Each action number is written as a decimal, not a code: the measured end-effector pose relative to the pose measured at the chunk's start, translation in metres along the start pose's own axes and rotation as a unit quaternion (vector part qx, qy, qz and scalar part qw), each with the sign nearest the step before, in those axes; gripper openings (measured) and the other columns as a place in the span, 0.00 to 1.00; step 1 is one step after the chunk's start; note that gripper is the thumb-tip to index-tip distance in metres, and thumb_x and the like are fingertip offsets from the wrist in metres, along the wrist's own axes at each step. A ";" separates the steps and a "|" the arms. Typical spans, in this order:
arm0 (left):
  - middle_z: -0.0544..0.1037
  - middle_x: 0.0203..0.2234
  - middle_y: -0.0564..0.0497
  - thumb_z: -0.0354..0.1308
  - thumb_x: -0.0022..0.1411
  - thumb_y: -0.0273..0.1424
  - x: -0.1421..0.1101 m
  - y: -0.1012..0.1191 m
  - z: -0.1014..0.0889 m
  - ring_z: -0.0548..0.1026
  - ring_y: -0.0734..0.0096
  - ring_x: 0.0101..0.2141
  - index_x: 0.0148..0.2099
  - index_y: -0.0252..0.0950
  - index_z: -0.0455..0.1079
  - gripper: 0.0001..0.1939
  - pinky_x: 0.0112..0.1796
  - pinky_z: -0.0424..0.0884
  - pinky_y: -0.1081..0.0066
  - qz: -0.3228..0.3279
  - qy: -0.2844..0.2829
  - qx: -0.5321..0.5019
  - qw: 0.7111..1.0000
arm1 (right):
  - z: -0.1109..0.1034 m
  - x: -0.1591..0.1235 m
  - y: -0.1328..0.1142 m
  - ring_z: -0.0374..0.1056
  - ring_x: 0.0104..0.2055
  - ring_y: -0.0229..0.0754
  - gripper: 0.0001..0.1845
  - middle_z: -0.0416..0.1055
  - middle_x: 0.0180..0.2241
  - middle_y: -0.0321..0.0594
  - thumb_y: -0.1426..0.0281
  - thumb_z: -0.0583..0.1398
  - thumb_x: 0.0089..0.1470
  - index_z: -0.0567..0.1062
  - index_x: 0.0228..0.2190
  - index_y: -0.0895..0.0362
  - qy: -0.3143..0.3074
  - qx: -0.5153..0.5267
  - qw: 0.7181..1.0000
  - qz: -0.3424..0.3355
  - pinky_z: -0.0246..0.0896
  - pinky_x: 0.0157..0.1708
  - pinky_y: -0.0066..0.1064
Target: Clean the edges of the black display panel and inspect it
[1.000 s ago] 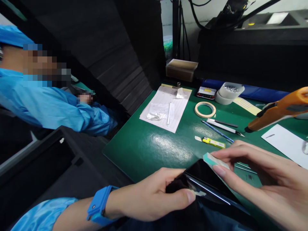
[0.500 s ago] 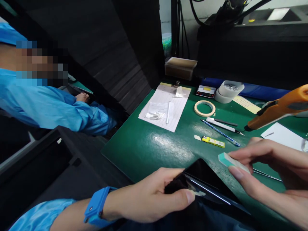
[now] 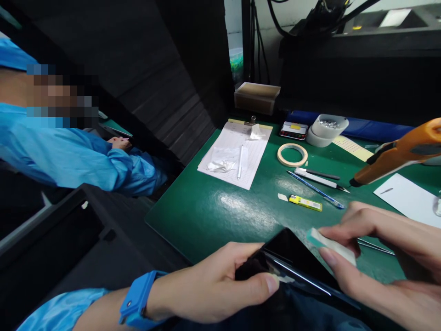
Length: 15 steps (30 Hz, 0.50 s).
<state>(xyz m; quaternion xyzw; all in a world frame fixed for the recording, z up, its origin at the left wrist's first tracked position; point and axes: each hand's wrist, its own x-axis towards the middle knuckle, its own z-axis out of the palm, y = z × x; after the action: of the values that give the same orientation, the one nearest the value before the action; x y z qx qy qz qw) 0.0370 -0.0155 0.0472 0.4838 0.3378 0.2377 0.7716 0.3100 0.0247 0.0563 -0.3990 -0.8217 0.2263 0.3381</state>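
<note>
My left hand [image 3: 220,280], with a blue wristband [image 3: 138,296] at the wrist, grips a glossy black flat device [image 3: 291,253] that looks like a phone. The thumb presses on its near side, and a bright reflection runs along the edge. My right hand [image 3: 375,248] pinches a small white block with a teal end, which looks like an eraser [image 3: 332,246], between thumb and finger. It hovers just right of the device, apart from it. Thin metal tweezers-like prongs [image 3: 376,247] lie partly hidden behind the right hand.
On the green table [image 3: 193,202] are a clipboard with papers [image 3: 220,142], a tape roll [image 3: 292,155], pens [image 3: 315,188], a yellow cutter-like tool [image 3: 306,202] and a white cup [image 3: 327,131]. An orange tool [image 3: 399,151] juts in from the right. A co-worker in blue [image 3: 62,151] sits left.
My right hand has moved slightly left with the eraser, closer to the device, and the eraser has tilted. The left hand and device stay nearly still. The co-worker's hands shifted slightly.
</note>
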 end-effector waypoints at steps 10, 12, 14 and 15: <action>0.61 0.32 0.58 0.57 0.78 0.31 -0.001 0.000 0.001 0.56 0.72 0.33 0.44 0.37 0.68 0.06 0.38 0.62 0.72 0.004 0.003 0.008 1.000 | 0.011 0.000 0.000 0.69 0.30 0.41 0.08 0.73 0.36 0.35 0.57 0.69 0.69 0.79 0.46 0.45 0.026 0.023 0.999 0.021 0.67 0.28 0.31; 0.62 0.32 0.58 0.57 0.78 0.31 -0.001 0.000 0.001 0.56 0.72 0.33 0.45 0.37 0.69 0.05 0.38 0.61 0.72 0.002 0.004 0.006 1.000 | 0.010 0.002 0.000 0.70 0.29 0.41 0.08 0.73 0.36 0.35 0.57 0.68 0.70 0.79 0.46 0.44 0.011 0.026 1.000 0.010 0.67 0.27 0.31; 0.62 0.32 0.58 0.57 0.78 0.31 -0.001 0.000 0.001 0.56 0.72 0.33 0.45 0.37 0.69 0.05 0.38 0.61 0.72 0.002 0.007 0.000 1.000 | 0.005 0.002 -0.001 0.68 0.28 0.41 0.08 0.72 0.33 0.34 0.56 0.67 0.72 0.77 0.44 0.45 -0.010 0.021 1.000 0.000 0.66 0.25 0.31; 0.62 0.32 0.58 0.57 0.78 0.31 -0.001 -0.001 0.001 0.56 0.72 0.34 0.45 0.37 0.69 0.05 0.37 0.61 0.73 0.003 0.007 0.000 1.000 | 0.002 0.002 -0.001 0.68 0.27 0.41 0.10 0.71 0.31 0.34 0.54 0.67 0.71 0.77 0.41 0.46 -0.017 0.013 1.000 0.006 0.65 0.24 0.31</action>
<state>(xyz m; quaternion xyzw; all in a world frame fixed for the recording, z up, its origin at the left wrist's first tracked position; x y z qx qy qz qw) 0.0371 -0.0171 0.0471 0.4828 0.3419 0.2434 0.7686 0.3077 0.0254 0.0561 -0.3954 -0.8220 0.2463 0.3277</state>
